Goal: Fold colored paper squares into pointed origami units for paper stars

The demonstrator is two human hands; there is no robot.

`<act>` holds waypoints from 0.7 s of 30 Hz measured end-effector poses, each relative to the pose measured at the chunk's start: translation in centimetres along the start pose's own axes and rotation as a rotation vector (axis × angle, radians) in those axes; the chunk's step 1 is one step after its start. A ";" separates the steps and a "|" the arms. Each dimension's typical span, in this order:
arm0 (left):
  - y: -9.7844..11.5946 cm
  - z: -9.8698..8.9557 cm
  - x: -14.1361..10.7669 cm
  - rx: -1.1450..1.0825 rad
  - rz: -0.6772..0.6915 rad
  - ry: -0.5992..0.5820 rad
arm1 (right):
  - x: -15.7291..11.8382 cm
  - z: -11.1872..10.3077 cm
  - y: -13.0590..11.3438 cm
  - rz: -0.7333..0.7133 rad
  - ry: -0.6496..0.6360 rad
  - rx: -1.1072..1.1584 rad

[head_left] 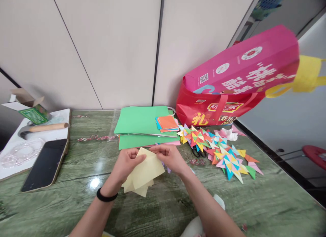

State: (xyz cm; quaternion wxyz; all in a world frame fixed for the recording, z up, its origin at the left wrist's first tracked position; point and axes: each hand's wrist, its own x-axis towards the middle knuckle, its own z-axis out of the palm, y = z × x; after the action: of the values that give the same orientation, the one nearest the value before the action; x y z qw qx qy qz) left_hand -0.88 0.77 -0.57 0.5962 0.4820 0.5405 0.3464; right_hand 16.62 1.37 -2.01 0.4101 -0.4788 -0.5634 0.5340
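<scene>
A pale yellow paper square (150, 170) is held up over the table between my two hands. My left hand (129, 162) pinches its upper left edge, thumb on the front. At the upper right edge, my right hand (171, 158) has its thumb and fingers closed on the same sheet. Below the square, several more pale yellow sheets (142, 190) fan out at different angles; whether they rest on the table or hang from the left hand I cannot tell. Bits of purple paper (168, 169) show beside the right hand, mostly hidden.
Green sheets (142, 119) lie behind my hands, with small orange squares (168, 122) on top. Folded multicoloured paper stars (230, 162) and black scissor handles (200, 152) are to the right, before a red bag (193, 109). A phone (46, 165) and a wooden-handled tool (48, 127) lie left.
</scene>
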 end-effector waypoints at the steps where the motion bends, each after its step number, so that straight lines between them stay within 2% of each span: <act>1: 0.0 0.0 0.0 0.003 0.000 0.003 | 0.0 0.0 0.0 -0.003 0.003 -0.001; 10: 0.1 0.2 0.0 0.010 0.017 0.005 | 0.1 0.3 0.0 -0.028 0.024 0.027; 16: 0.0 0.7 -0.1 0.124 0.028 -0.070 | -0.1 1.0 -0.4 -0.021 -0.013 -0.009; 21: -0.1 1.0 -0.2 0.152 0.009 -0.117 | 0.0 1.3 -0.2 -0.034 0.025 0.010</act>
State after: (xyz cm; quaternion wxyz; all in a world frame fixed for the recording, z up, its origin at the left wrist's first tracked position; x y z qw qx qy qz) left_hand 0.00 0.34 -0.62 0.5870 0.5477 0.5273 0.2783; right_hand 15.31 1.09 -1.90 0.4285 -0.4737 -0.5635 0.5239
